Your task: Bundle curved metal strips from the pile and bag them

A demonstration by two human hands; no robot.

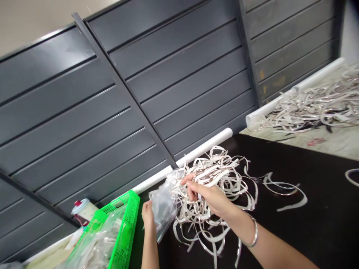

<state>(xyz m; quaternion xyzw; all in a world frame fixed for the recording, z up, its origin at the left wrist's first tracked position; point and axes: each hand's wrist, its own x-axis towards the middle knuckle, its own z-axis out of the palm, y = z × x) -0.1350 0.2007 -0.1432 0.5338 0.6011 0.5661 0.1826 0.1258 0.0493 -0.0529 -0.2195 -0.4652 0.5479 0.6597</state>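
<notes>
A clear plastic bag is pinched at its left edge by my left hand, whose fingers are closed. Beside the bag, a tangled heap of thin white and shiny strips lies on the black table. My right hand is in this heap with its fingers curled around a bunch of the strips. Some strips hang below the hand, and others reach the mouth of the bag. Part of my right fingers is hidden, and a silvery bangle circles that wrist.
To the left stands a green perforated basket holding plastic bags, with a cup behind it. Long white tubes lie along the grey panelled wall. Another strip pile covers the pale surface at right. A few loose strips lie nearer.
</notes>
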